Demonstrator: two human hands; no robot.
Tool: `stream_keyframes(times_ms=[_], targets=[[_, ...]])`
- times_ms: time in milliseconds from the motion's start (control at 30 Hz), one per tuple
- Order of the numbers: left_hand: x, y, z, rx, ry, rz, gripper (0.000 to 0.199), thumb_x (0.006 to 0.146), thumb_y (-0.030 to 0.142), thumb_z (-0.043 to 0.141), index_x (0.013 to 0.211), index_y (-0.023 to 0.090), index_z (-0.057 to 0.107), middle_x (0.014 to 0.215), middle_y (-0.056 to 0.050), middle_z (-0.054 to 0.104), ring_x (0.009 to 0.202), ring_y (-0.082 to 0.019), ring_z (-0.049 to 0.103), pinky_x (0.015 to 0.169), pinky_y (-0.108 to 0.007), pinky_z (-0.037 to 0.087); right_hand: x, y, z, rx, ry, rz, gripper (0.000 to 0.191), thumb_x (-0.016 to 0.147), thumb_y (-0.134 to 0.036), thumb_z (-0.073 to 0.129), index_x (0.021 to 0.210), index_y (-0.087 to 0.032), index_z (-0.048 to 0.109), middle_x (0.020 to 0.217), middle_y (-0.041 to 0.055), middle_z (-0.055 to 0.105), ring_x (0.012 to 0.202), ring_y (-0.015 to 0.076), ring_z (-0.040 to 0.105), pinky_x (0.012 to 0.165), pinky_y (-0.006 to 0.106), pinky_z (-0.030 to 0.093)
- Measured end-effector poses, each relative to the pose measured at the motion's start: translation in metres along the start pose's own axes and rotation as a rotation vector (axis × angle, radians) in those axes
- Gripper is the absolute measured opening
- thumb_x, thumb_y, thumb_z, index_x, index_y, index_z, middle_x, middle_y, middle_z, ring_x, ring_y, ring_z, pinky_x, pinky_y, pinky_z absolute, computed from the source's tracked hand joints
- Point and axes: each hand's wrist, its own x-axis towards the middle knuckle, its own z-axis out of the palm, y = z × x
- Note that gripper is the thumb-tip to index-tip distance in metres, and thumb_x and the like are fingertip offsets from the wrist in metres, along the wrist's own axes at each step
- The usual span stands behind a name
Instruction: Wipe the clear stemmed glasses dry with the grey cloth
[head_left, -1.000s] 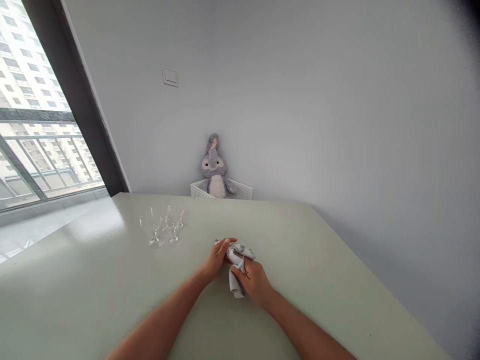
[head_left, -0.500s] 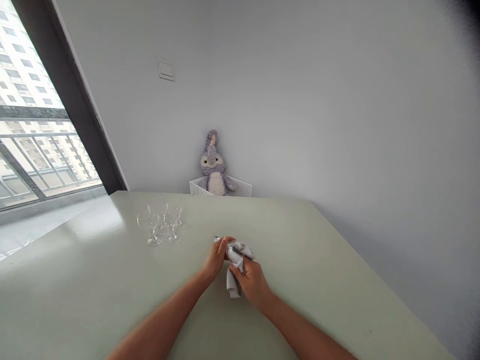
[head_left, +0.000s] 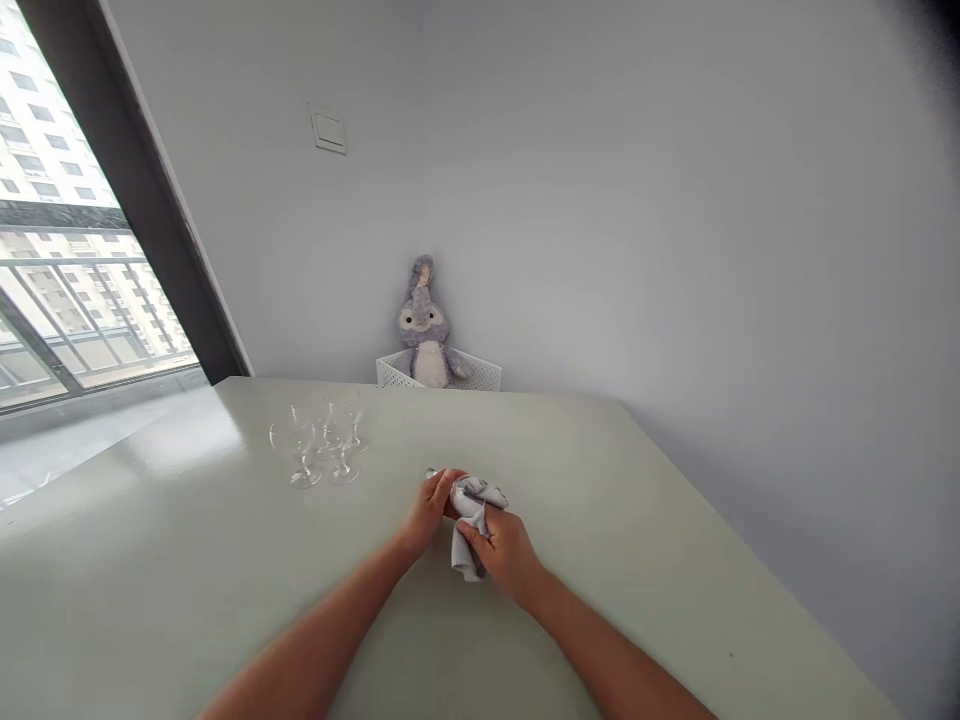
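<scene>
My left hand (head_left: 429,507) grips a clear stemmed glass (head_left: 433,474) lying sideways over the pale green table (head_left: 187,560); only its foot shows past my fingers. My right hand (head_left: 501,550) holds a grey cloth (head_left: 469,535) wrapped around the glass's bowl, with a corner of the cloth hanging toward the tabletop. Both hands meet near the table's middle.
A cluster of several clear stemmed glasses (head_left: 319,445) stands upright to the left of my hands. Behind the table's far edge a grey plush toy (head_left: 422,325) sits in a white perforated basket (head_left: 480,373) against the wall. A large window (head_left: 67,260) is at left.
My hands stay on the glass and cloth; the cloth's hanging end has shortened a little as my right hand shifts on it. The view has drifted slightly.
</scene>
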Motion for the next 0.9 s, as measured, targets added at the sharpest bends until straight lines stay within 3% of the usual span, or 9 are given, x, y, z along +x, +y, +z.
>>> stream_keyframes(times_ms=[100, 200, 267, 333, 500, 633, 767, 833, 900], targets=[[-0.002, 0.006, -0.007, 0.351, 0.11, 0.142, 0.041, 0.084, 0.042, 0.032, 0.109, 0.017, 0.054, 0.068, -0.004, 0.062, 0.065, -0.018, 0.057, 0.064, -0.032, 0.045, 0.007, 0.01, -0.004, 0.019, 0.095, 0.069, 0.023, 0.073, -0.04, 0.053, 0.071, -0.019, 0.061, 0.063, 0.0002, 0.058, 0.06, 0.0145, 0.05, 0.058, 0.024, 0.037], [-0.003, 0.016, -0.015, 0.714, 0.162, 0.436, 0.035, 0.083, 0.026, 0.037, 0.115, 0.023, 0.051, 0.106, -0.009, 0.06, 0.106, -0.024, 0.049, 0.092, -0.042, 0.031, 0.017, 0.021, -0.012, 0.065, 0.206, 0.153, 0.022, 0.07, -0.039, 0.057, 0.067, -0.017, 0.06, 0.062, -0.0004, 0.057, 0.06, 0.0144, 0.048, 0.058, 0.025, 0.037], [-0.002, 0.021, -0.02, 0.867, 0.093, 0.577, 0.037, 0.082, 0.019, 0.039, 0.117, 0.025, 0.05, 0.121, -0.007, 0.051, 0.123, -0.025, 0.031, 0.101, -0.045, 0.014, 0.02, 0.022, -0.016, 0.111, 0.181, 0.162, 0.023, 0.069, -0.039, 0.058, 0.068, -0.017, 0.06, 0.063, -0.0004, 0.057, 0.061, 0.0143, 0.047, 0.06, 0.025, 0.037], [0.002, 0.022, -0.023, 0.969, -0.006, 0.624, 0.037, 0.081, 0.017, 0.04, 0.115, 0.026, 0.051, 0.114, -0.006, 0.056, 0.124, -0.024, 0.03, 0.103, -0.046, 0.005, 0.02, 0.017, -0.019, 0.189, 0.077, 0.151, 0.025, 0.07, -0.04, 0.058, 0.072, -0.016, 0.06, 0.065, -0.0006, 0.057, 0.062, 0.0138, 0.047, 0.062, 0.025, 0.037], [0.009, 0.02, -0.038, 1.125, -0.112, 0.558, 0.023, 0.081, 0.027, 0.045, 0.099, 0.026, 0.06, 0.072, -0.005, 0.065, 0.082, -0.021, 0.057, 0.098, -0.042, 0.016, 0.023, 0.009, -0.032, 0.343, -0.178, 0.1, 0.028, 0.071, -0.042, 0.058, 0.079, -0.015, 0.061, 0.069, -0.0009, 0.056, 0.063, 0.012, 0.047, 0.062, 0.024, 0.037], [0.013, 0.018, -0.052, 1.143, 0.016, 0.356, 0.023, 0.081, 0.034, 0.043, 0.089, 0.022, 0.062, 0.067, -0.006, 0.064, 0.067, -0.019, 0.055, 0.075, -0.032, 0.033, 0.034, 0.021, -0.052, 0.319, 0.086, 0.099, 0.031, 0.074, -0.046, 0.053, 0.074, -0.016, 0.06, 0.061, -0.001, 0.053, 0.056, 0.012, 0.045, 0.058, 0.027, 0.037], [0.015, 0.016, -0.053, 1.023, 0.13, 0.079, 0.027, 0.083, 0.035, 0.037, 0.073, 0.02, 0.058, 0.062, -0.001, 0.06, 0.057, -0.014, 0.051, 0.055, -0.023, 0.028, 0.032, 0.021, -0.061, -0.046, 0.393, -0.005, 0.034, 0.082, -0.044, 0.041, 0.098, -0.02, 0.059, 0.079, 0.005, 0.058, 0.074, 0.0193, 0.05, 0.071, 0.036, 0.039], [0.013, 0.014, -0.044, 0.974, 0.123, 0.021, 0.027, 0.082, 0.035, 0.038, 0.069, 0.02, 0.056, 0.061, 0.0, 0.06, 0.055, -0.013, 0.051, 0.052, -0.023, 0.026, 0.026, 0.012, -0.055, -0.323, 0.367, -0.19, 0.039, 0.082, -0.041, 0.041, 0.116, -0.023, 0.05, 0.103, 0.0081, 0.056, 0.098, 0.0248, 0.046, 0.087, 0.043, 0.033], [0.007, 0.011, -0.03, 0.981, 0.072, 0.043, 0.026, 0.081, 0.034, 0.039, 0.068, 0.019, 0.057, 0.06, -0.001, 0.06, 0.056, -0.014, 0.052, 0.052, -0.023, 0.026, 0.02, 0.002, -0.043, -0.553, 0.201, -0.408, 0.045, 0.081, -0.04, 0.045, 0.123, -0.026, 0.043, 0.119, 0.007, 0.05, 0.115, 0.0283, 0.034, 0.098, 0.048, 0.018]])
